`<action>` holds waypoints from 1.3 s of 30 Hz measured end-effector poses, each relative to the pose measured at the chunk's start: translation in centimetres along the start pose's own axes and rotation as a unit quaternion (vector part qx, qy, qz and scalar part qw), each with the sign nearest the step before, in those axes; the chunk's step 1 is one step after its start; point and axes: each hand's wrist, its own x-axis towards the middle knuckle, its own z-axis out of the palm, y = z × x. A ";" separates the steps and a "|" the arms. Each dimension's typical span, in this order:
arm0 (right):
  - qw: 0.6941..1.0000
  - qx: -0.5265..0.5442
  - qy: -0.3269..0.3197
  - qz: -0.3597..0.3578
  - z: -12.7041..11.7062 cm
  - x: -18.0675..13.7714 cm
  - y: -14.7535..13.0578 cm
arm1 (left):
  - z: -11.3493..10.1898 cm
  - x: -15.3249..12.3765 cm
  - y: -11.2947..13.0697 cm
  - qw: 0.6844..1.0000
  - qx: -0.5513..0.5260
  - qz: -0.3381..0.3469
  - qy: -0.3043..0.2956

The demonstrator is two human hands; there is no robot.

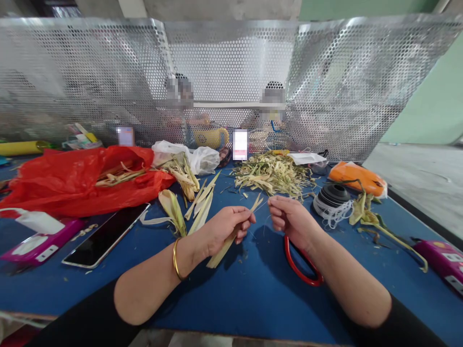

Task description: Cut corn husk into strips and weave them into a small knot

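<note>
My left hand [231,226], with a gold bangle at the wrist, is closed around a pale strip of dried corn husk [219,255]. The husk's narrow tip pokes out past my fingers. My right hand [289,219] is closed in a pinch on a thin, clear thread [261,207], which runs across to the husk tip at my left fingers. Red-handled scissors [302,267] lie beneath my right hand and forearm, their blades hidden. Loose husk pieces [204,207] and a leafy husk [172,209] rest beyond my left wrist.
A heap of husk scraps [277,173] lies at the back. Left are a red plastic bag [83,176], a phone [108,236] and a purple power strip [47,246]. Right are a black spool [333,197] with white string and an orange packet [358,178]. A perforated metal screen [231,58] stands behind.
</note>
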 end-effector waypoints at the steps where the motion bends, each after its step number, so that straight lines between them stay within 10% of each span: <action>1: 1.000 -0.004 0.006 -0.012 0.0 0.0 0.0 | 0.0 0.0 0.0 1.000 0.003 0.000 0.001; 7: 0.975 -0.140 0.069 -0.157 0.0 0.2 0.2 | 0.0 0.0 -0.3 0.996 0.082 0.018 0.009; 11: 0.900 -0.327 0.068 -0.278 0.0 -0.3 0.0 | -0.1 -0.1 -0.3 0.981 0.191 0.036 0.018; 16: 0.833 -0.454 -0.011 -0.316 -0.1 -0.8 -0.6 | -0.2 -0.6 0.2 0.894 0.431 0.118 -0.018; 21: 0.897 -0.385 -0.049 -0.213 -0.7 0.4 -0.3 | 0.0 -1.4 1.1 0.854 0.474 0.182 -0.112; 27: 0.955 -0.279 -0.055 -0.086 -1.1 1.5 1.2 | -0.2 -1.5 1.6 0.874 0.430 0.227 0.022; 35: 0.707 -0.593 -0.086 -0.376 0.5 -1.2 1.3 | -1.3 -0.2 0.8 0.799 0.513 0.239 0.204; 39: 0.722 -0.570 -0.105 -0.377 0.5 -1.6 0.5 | -1.0 -0.5 0.2 0.748 0.617 0.232 0.070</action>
